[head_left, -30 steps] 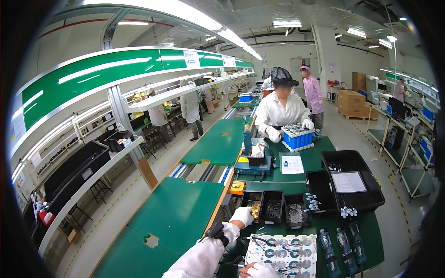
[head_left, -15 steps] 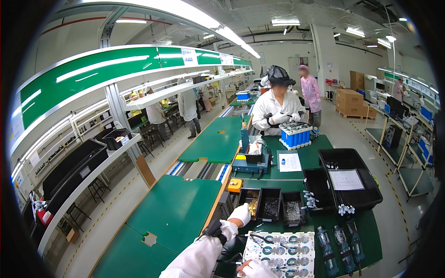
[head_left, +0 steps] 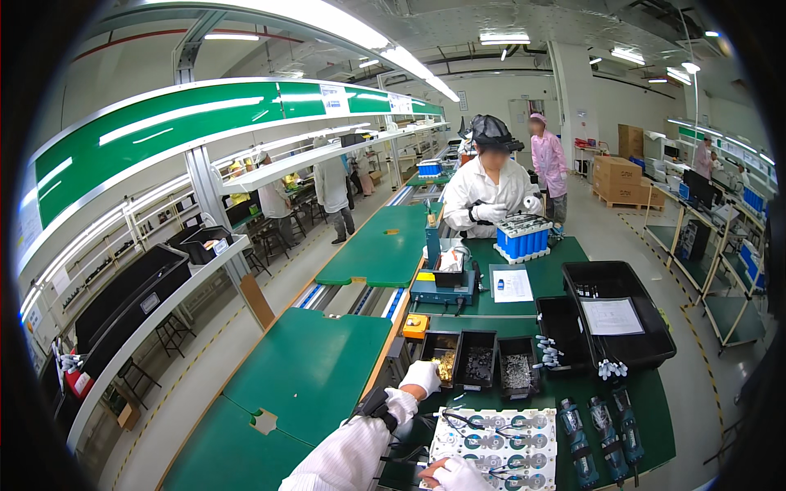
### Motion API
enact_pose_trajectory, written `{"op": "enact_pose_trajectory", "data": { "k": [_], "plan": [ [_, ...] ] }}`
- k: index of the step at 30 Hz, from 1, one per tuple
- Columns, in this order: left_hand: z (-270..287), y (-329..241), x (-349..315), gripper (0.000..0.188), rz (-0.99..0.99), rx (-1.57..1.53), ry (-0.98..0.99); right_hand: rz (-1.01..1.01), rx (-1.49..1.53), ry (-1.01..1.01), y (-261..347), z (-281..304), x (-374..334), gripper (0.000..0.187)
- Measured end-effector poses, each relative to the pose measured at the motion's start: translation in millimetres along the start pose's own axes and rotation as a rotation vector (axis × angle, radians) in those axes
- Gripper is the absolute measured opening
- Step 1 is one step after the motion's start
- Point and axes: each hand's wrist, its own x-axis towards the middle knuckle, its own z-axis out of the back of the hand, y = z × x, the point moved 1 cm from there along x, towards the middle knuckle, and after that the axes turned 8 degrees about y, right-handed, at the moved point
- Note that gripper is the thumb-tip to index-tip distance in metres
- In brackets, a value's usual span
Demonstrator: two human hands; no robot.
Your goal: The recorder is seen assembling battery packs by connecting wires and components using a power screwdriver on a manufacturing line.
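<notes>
"Panel (head_left: 494,448), white?"
"On counter (head_left: 655,409). L hand (head_left: 421,376) past its far-left corner, by gold-bits bin (head_left: 440,341); R hand (head_left: 460,475) over its near-left part (fingers partly hidden)."
"Grip, L & R?"
"Can't tell, either."

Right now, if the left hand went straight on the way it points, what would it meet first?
Probably the gold-coloured parts in the black bin; the left hand is at the bin's near end, but depth there is unclear.
</notes>
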Motion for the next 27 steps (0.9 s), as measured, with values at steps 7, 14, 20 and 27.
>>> {"op": "enact_pose_trajectory", "data": {
  "k": [7,14,20,27],
  "plan": [
    [-5,-3,-3,0.017,-0.041,-0.011,-0.090,-0.096,-0.225,-0.027,-6,-7,-4,0.014],
    [14,1,-12,0.014,-0.026,-0.165,-0.197,-0.147,0.020,-0.161,18,17,1,0.018],
    [70,-16,-47,0.013,0.074,-0.762,-0.060,-0.105,-0.049,-0.288,19,13,3,0.019],
    [131,-73,-199,0.020,-0.194,-1.120,0.249,-0.165,0.065,-0.516,30,44,-6,0.015]
  ]
}}
